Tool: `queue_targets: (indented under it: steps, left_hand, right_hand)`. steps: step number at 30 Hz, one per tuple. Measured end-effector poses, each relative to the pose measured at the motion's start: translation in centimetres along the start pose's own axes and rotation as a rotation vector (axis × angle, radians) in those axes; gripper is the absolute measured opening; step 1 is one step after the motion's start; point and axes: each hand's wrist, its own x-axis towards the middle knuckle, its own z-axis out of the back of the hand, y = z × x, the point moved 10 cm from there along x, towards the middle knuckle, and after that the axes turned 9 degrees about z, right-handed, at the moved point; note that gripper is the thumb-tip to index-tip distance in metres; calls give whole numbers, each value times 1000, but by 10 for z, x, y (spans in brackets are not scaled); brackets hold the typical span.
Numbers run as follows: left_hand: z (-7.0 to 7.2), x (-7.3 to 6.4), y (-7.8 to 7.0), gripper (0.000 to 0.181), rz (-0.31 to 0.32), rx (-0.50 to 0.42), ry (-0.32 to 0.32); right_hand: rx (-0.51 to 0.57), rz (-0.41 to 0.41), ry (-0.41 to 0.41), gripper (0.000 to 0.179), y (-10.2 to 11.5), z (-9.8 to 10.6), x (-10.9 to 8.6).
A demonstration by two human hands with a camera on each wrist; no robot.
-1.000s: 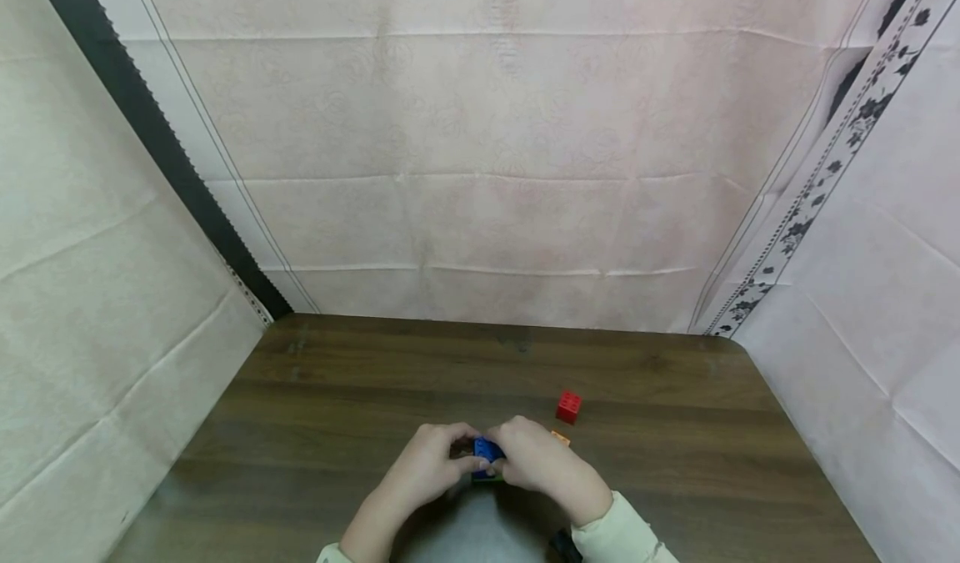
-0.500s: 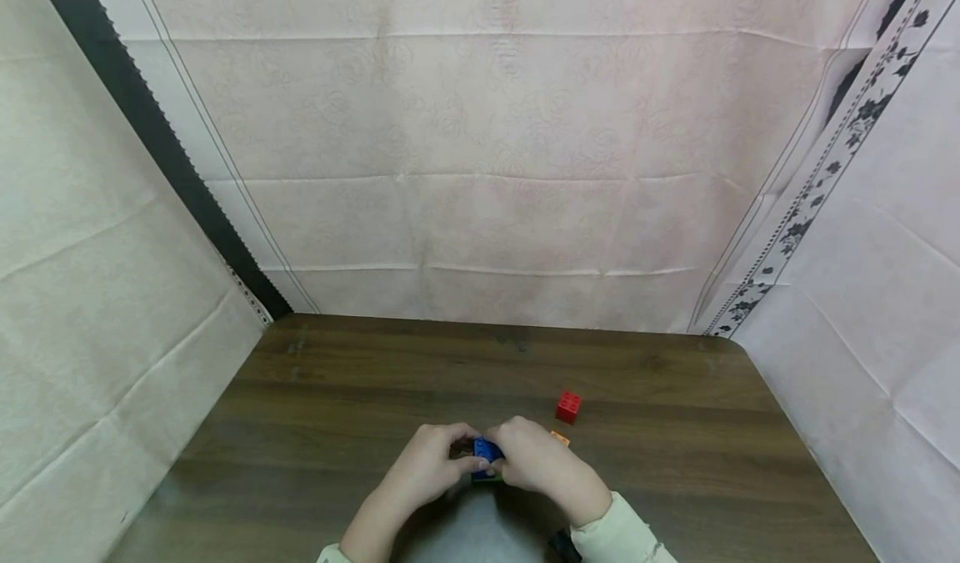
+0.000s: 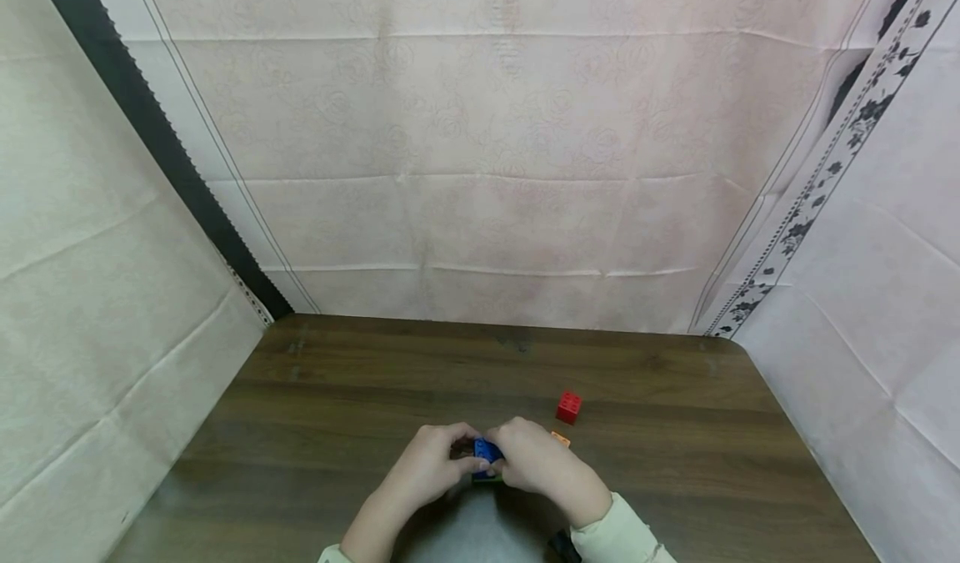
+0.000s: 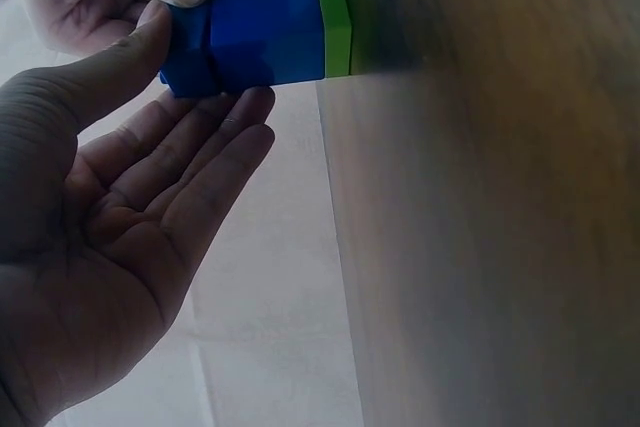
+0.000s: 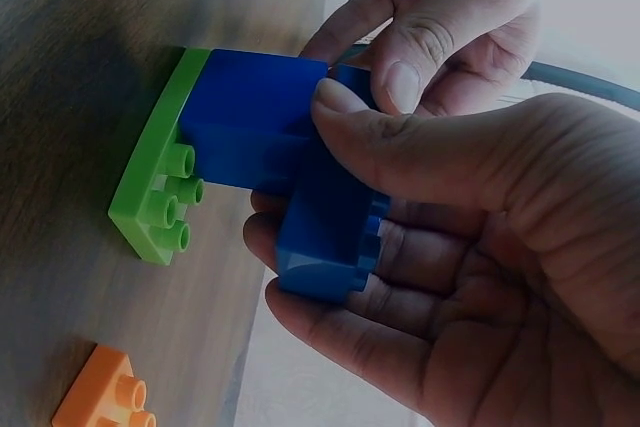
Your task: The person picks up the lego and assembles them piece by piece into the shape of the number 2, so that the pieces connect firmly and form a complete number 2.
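A low light-green toy brick (image 5: 150, 182) with round studs lies at the table surface, partly bare. On it sits a tall dark blue block (image 5: 255, 112), and a second blue brick (image 5: 330, 217) tops that block crosswise, jutting past its side. My left hand (image 3: 433, 461) pinches the left end of the stack's top between thumb and fingers. From the other side my right hand (image 3: 542, 467) grips the upper blue brick, its thumb on the near face and its fingers behind. Both thumbs are close together. In the head view the hands hide much of the stack.
A red brick (image 3: 568, 407) stands on the wooden table (image 3: 337, 379) beyond my right hand. Nearer, an orange brick (image 5: 100, 387) lies partly hidden behind that hand in the head view. Pale cloth walls (image 3: 480, 171) enclose the table's back and sides.
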Motion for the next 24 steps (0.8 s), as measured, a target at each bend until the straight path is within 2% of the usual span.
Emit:
queue_targets:
  steps: [24]
  left_hand:
    - [-1, 1, 3, 20, 28, -23, 22]
  right_hand:
    - [-2, -1, -6, 9, -2, -3, 1]
